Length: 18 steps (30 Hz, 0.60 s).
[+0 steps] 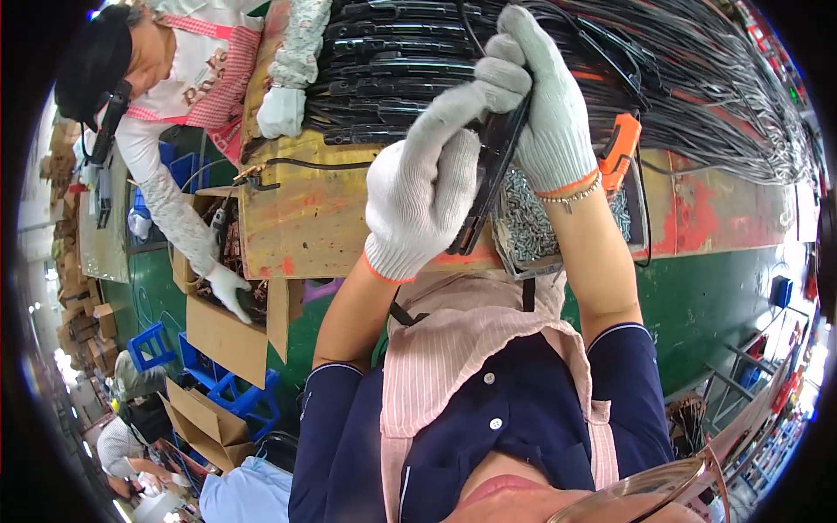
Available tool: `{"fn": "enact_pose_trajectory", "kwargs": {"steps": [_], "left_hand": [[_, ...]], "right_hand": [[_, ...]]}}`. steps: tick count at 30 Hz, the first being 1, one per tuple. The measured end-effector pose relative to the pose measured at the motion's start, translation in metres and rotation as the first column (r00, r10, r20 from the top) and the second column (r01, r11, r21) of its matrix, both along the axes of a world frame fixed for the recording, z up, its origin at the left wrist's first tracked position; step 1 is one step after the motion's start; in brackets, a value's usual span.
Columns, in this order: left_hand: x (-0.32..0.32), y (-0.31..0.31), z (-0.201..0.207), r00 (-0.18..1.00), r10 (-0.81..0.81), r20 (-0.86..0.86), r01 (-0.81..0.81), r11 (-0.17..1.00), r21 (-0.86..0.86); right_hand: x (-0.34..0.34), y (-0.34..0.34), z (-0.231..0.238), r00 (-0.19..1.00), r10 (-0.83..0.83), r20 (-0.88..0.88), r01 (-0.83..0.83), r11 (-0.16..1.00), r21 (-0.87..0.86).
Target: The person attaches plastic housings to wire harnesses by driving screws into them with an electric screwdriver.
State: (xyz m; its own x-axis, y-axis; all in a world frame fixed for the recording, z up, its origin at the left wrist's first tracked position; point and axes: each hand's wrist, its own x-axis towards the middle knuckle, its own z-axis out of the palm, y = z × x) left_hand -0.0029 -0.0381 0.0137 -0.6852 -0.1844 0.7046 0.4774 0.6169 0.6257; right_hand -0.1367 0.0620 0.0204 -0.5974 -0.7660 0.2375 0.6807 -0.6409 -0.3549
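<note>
A long black plastic handle point(490, 187) is held tilted between my two gloved hands, over the near edge of the worktable point(331, 209). My right hand point(554, 113), in a white knitted glove, is closed round its upper part. From the other side my left hand point(423, 187), gloved alike, has its fingers curled against the handle, the forefinger reaching to its upper end. Whatever the fingertips pinch there is hidden. Under my right wrist stands a tray of small silver screws point(520, 213). Beside that wrist is an orange-and-black tool point(621, 152), partly covered.
Rows of similar black handles point(397, 65) and bundled black cables point(724, 96) cover the table's far side. At left a co-worker's gloved hand point(228, 288) reaches into a cardboard box point(228, 336); their other hand point(281, 112) rests on the table. Blue crates point(205, 366) stand on the green floor.
</note>
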Motion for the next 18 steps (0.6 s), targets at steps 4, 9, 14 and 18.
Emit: {"fn": "enact_pose_trajectory", "kwargs": {"steps": [4, 9, 14, 18], "left_hand": [[0.005, 0.005, -0.023, 1.000, 0.005, -0.026, -0.004, 1.000, 0.031], [0.001, 0.026, -0.072, 0.995, -0.008, 0.095, -0.011, 0.980, 0.200], [-0.005, 0.050, -0.049, 0.767, -0.399, 0.502, -0.082, 0.715, 0.694], [0.003, 0.047, -0.042, 0.879, -0.453, 0.149, -0.076, 0.175, 0.982]], "right_hand": [[0.025, -0.003, 0.036, 0.970, -0.241, 0.026, 0.213, 0.898, 0.384], [0.031, -0.009, 0.034, 0.889, -0.408, -0.207, 0.452, 0.714, 0.535], [0.014, 0.022, 0.023, 0.523, -0.110, -0.845, 0.799, 0.407, 0.442], [0.006, 0.102, -0.006, -0.243, 0.198, -0.950, 0.967, -0.034, -0.254]]}}
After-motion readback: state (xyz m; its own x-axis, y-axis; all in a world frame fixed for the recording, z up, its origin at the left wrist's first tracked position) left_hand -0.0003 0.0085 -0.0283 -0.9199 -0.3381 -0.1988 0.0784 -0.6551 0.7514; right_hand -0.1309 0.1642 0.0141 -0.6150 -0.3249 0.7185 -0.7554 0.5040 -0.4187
